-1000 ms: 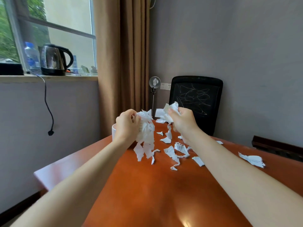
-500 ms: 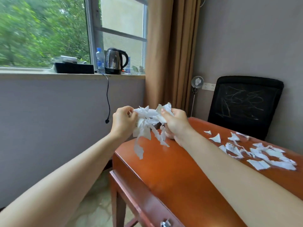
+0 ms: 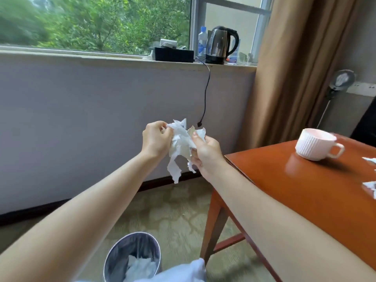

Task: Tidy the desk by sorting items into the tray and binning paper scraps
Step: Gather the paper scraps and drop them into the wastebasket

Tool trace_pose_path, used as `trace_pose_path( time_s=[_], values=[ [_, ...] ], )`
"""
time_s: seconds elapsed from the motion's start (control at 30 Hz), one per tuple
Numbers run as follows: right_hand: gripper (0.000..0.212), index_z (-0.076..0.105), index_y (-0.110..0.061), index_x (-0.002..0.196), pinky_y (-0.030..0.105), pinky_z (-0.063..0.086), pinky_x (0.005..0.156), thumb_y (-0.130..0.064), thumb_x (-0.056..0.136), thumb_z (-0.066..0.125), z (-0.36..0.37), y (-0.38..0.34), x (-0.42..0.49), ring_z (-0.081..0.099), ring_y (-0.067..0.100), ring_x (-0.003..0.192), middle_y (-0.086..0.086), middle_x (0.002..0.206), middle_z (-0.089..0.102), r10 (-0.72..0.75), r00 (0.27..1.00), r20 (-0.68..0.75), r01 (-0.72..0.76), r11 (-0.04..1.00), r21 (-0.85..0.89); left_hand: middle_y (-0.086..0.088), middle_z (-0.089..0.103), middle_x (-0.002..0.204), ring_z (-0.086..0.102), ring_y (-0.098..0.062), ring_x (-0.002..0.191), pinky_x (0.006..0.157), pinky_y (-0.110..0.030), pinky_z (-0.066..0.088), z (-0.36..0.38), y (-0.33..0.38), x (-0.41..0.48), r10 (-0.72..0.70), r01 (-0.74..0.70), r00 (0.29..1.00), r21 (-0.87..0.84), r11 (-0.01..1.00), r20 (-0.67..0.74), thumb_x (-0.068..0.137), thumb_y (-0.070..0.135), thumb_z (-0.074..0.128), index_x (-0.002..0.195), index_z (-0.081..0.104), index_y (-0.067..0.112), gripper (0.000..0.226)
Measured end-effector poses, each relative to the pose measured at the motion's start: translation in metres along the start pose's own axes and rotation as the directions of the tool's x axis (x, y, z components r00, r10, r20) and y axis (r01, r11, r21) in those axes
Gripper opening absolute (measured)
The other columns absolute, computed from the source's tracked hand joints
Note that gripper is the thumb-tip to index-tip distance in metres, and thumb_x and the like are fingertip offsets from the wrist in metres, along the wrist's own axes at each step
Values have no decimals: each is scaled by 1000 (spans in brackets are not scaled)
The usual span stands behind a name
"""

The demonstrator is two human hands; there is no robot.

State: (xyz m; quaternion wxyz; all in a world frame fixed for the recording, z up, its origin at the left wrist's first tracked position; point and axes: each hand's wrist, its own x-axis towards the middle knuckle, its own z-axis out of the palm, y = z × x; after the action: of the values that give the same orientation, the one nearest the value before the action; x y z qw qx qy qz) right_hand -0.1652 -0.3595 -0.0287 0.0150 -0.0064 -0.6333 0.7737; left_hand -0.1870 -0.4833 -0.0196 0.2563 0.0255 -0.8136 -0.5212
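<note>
Beneath the window wall, left of the desk [image 3: 284, 190], a bundle of paper scraps [image 3: 180, 144] is gripped from both sides, the fingers of the left hand [image 3: 156, 139] and right hand [image 3: 205, 151] curled round it, presumably so that nothing is shed. The bin [image 3: 122, 249] is seen nearer, below the arms, its near rim partly covered by pale cloth. A cup [image 3: 314, 146] and loose scraps [image 3: 369, 186] are seen on the desk.

Near rim of the bin [image 3: 122, 250] was hidden by pale cloth [image 3: 180, 271], black chair [image 3: 367, 127] and loose scraps [image 3: 369, 185] were cut by the right edge, trees [image 3: 22, 23] were blurred
</note>
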Motion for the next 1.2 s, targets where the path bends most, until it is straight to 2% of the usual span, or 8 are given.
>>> trace_pose_path(
  time_s=[0.23,0.37,0.5,0.73,0.83,0.93,1.07,1.2],
  values=[
    [29,52,-14,72,12,30,31,-24,99,48,64,69,3,41,0,27,-14,39,47,159,978,134,-158,987,-15,1,45,57,41,-15,56,53,-24,35,-43,-96,-4,-127,132,990,80,988,-65,92,13,49,81,64,1,22],
    [26,52,-15,75,12,29,30,-25,98,49,89,124,9,40,-1,26,-6,55,46,280,951,133,-274,960,-64,-1,47,57,42,-17,57,53,-26,34,-55,-155,-15,-186,192,980,118,974,-67,91,14,49,80,64,-3,25],
    [29,51,-14,71,13,28,30,-24,98,48,107,183,16,38,0,28,-6,53,44,372,919,128,-360,927,-111,-7,55,65,47,-20,65,56,-29,35,-62,-212,-26,-263,273,962,165,948,-79,91,12,48,81,64,-3,24],
    [26,52,-15,75,17,29,36,-25,98,46,116,290,31,36,10,48,-2,62,45,538,842,45,-513,824,-241,-8,64,80,52,-16,68,57,-27,39,-57,-307,-51,-446,440,895,212,873,-22,91,13,48,86,66,6,20],
    [18,54,-13,86,22,36,47,-25,97,46,114,330,34,43,13,55,2,71,49,596,803,-18,-576,767,-282,-3,62,80,46,-6,62,53,-17,34,-48,-345,-61,-525,502,851,266,823,20,91,13,46,87,65,8,20],
    [17,55,-14,105,32,48,69,-28,97,47,111,364,34,54,19,75,7,93,59,647,760,-67,-634,714,-295,-2,60,82,49,-11,69,55,-19,36,-37,-377,-70,-603,567,796,273,777,61,91,15,48,92,65,8,18],
    [17,55,-13,101,23,39,52,-27,98,46,102,400,32,46,12,61,0,76,53,683,721,-115,-677,660,-328,-4,60,93,51,-18,83,66,-27,35,-19,-411,-82,-682,638,725,283,717,94,90,14,47,101,63,8,20],
    [13,53,-17,92,17,35,41,-25,98,45,95,427,31,42,10,55,-1,73,50,722,675,-154,-718,593,-364,-2,55,83,49,-14,63,51,-25,36,-14,-441,-93,-768,696,612,333,636,188,94,16,43,112,54,9,22]
  ],
)
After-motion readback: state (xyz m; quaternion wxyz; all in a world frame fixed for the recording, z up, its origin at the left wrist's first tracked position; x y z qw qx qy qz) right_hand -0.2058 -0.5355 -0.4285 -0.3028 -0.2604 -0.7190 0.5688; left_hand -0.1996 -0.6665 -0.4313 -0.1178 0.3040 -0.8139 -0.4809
